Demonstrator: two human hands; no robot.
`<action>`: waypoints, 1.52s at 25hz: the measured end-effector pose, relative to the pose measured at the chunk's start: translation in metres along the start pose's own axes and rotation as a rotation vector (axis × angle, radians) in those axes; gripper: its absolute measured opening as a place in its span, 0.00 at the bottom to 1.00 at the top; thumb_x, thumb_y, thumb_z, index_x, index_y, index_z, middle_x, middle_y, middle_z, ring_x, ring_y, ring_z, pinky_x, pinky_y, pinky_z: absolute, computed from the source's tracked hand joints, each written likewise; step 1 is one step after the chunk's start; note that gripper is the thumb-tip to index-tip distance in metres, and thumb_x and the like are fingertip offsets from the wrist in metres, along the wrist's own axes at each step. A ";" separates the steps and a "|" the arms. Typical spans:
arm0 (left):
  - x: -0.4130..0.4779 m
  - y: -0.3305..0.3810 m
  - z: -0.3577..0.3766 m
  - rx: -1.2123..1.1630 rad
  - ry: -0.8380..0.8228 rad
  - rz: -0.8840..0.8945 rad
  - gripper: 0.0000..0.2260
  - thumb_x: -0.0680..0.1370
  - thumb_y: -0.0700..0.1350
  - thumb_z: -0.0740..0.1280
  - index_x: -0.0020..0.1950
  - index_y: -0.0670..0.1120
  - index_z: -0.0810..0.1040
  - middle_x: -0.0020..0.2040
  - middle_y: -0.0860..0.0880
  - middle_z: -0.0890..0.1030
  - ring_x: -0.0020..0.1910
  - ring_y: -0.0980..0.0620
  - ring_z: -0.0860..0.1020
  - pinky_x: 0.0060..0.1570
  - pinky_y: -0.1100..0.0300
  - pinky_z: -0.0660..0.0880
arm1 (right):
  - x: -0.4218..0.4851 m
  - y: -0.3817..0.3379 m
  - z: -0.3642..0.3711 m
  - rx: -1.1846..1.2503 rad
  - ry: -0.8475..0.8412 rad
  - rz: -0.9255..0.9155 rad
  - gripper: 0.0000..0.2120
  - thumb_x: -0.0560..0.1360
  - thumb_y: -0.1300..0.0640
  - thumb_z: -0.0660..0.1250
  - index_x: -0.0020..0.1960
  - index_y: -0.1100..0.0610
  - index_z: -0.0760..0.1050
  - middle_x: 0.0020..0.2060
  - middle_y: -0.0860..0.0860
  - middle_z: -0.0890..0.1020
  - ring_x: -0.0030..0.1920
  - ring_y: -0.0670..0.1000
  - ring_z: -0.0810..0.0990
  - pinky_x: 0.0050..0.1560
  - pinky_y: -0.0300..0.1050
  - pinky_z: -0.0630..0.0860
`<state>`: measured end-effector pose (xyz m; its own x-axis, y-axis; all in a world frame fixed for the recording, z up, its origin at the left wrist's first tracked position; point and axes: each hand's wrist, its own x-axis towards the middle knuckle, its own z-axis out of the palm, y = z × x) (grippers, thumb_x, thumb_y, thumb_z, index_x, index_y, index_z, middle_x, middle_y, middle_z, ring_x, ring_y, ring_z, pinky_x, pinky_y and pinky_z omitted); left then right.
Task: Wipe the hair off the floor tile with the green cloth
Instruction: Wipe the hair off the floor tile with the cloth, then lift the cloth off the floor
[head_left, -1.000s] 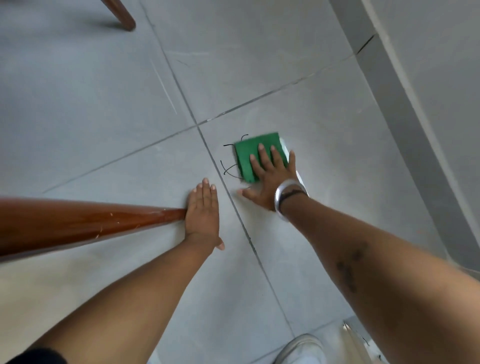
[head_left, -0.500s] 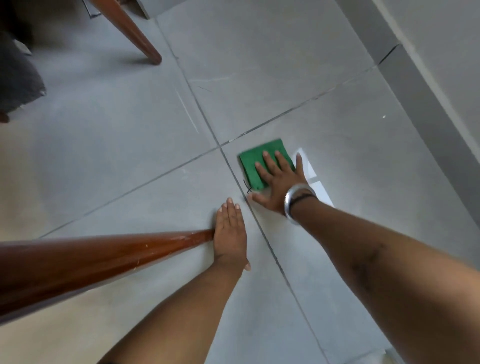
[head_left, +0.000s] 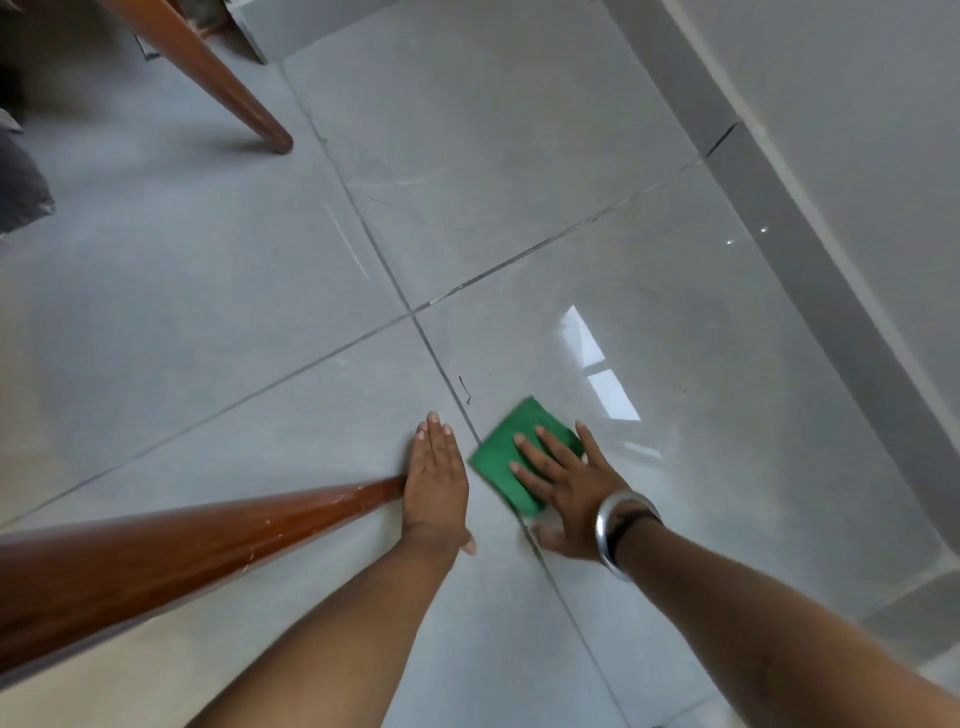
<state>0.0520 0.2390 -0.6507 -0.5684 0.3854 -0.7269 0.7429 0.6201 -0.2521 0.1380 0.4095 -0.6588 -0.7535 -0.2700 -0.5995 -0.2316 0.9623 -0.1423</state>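
Dragged toward us since a moment ago, our folded green cloth (head_left: 511, 460) now sits just right of the grout line.

Our right hand (head_left: 563, 486) presses it flat, fingers spread; our left hand (head_left: 436, 480) lies flat, fingers together, touching the brown wooden leg (head_left: 182, 551). One dark hair (head_left: 464, 389) lies beyond the cloth on the grey floor tile (head_left: 701, 389).

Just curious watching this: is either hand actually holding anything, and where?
Neither grips anything. The right hand presses flat on the green cloth, fingers across its near half; the left hand lies flat on the floor tile.
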 end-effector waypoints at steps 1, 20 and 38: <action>-0.001 0.001 -0.002 0.001 -0.012 0.003 0.67 0.59 0.73 0.69 0.67 0.25 0.34 0.75 0.27 0.43 0.75 0.29 0.43 0.74 0.39 0.40 | -0.014 -0.002 0.008 -0.002 -0.016 -0.011 0.40 0.71 0.33 0.48 0.77 0.49 0.44 0.78 0.53 0.42 0.77 0.59 0.39 0.62 0.63 0.16; 0.003 -0.001 0.010 -0.022 -0.005 -0.036 0.67 0.58 0.72 0.71 0.72 0.29 0.38 0.75 0.27 0.42 0.76 0.32 0.43 0.75 0.43 0.40 | 0.090 -0.007 -0.063 0.054 0.082 0.238 0.42 0.70 0.31 0.52 0.77 0.49 0.45 0.79 0.55 0.45 0.77 0.59 0.44 0.71 0.69 0.34; -0.141 -0.014 -0.061 -1.213 -0.268 -0.163 0.15 0.78 0.49 0.62 0.63 0.44 0.74 0.62 0.42 0.77 0.63 0.42 0.73 0.61 0.53 0.70 | -0.086 -0.064 -0.078 1.571 -0.046 1.037 0.05 0.69 0.60 0.67 0.43 0.61 0.78 0.45 0.60 0.82 0.42 0.58 0.81 0.44 0.45 0.76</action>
<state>0.1002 0.2179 -0.5059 -0.4273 0.1823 -0.8856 -0.2145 0.9310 0.2952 0.1701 0.3689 -0.5367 -0.1854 0.3356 -0.9236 0.9636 -0.1220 -0.2377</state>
